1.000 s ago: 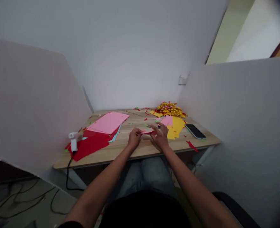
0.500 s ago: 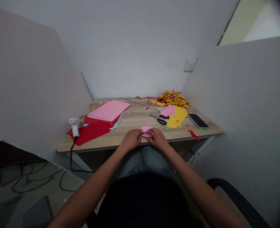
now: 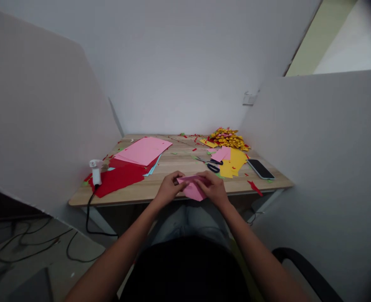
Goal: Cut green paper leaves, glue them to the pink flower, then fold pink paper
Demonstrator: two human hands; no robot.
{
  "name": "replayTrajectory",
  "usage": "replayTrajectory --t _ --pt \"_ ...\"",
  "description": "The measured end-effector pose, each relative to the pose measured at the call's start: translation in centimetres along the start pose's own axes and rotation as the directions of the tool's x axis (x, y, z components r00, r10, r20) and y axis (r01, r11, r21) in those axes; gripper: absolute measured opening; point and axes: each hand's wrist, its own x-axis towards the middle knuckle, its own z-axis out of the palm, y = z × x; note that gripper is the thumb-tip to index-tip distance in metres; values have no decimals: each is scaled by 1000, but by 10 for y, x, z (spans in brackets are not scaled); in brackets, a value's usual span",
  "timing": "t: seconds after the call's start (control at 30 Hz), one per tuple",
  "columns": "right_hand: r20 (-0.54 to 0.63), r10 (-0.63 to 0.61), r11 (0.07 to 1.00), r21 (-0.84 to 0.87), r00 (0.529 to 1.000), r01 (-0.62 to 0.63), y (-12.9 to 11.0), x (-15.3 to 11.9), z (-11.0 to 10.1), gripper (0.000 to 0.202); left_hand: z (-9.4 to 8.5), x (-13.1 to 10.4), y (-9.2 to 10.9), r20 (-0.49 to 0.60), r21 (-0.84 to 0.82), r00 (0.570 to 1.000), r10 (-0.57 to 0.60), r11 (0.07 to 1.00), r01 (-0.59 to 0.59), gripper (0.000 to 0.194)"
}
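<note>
A folded piece of pink paper (image 3: 194,191) is held up at the table's front edge, between my two hands. My left hand (image 3: 170,187) pinches its left side, thumb on the near face. On the right side, my right hand (image 3: 213,188) grips it with the thumb pressed on the near face and the fingers behind. The fingers partly hide the paper's upper corners. Just beyond the right hand lie scissors (image 3: 213,167) with dark handles, their blades pointing left.
Large pink sheets (image 3: 144,151) lie over red paper (image 3: 119,178) at left, beside a white corded device (image 3: 96,173). Yellow sheets (image 3: 236,161), a phone (image 3: 261,169) and a pile of folded yellow pieces (image 3: 229,139) are at right. Partitions flank the wooden table (image 3: 173,161).
The pink paper has been lifted from the tabletop and tilted, so more of its near face shows. Both hands rose with it, thumbs now on its face. The camera view shifted slightly.
</note>
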Motion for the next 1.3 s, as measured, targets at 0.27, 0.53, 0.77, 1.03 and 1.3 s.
replayTrajectory --t 0.27,0.53,0.77,1.03,1.3 --pt "30 -200 961 -187 979 202 3 10 1 19 9 2 21 45 -300 975 -219 928 223 44" --pt "129 -231 935 -246 965 256 28 5 13 18 21 38 -24 -70 -161 953 -296 946 282 31" --pt "237 -80 976 -180 968 125 54 -3 36 22 24 61 -32 -118 576 987 -112 802 160 25" --pt "481 158 987 -89 862 -131 59 3 35 25 -14 48 -38 264 695 963 50 683 -226 31" --pt "483 215 976 -94 849 -194 45 5 31 27 -20 41 -42 227 695 974 15 697 -173 30"
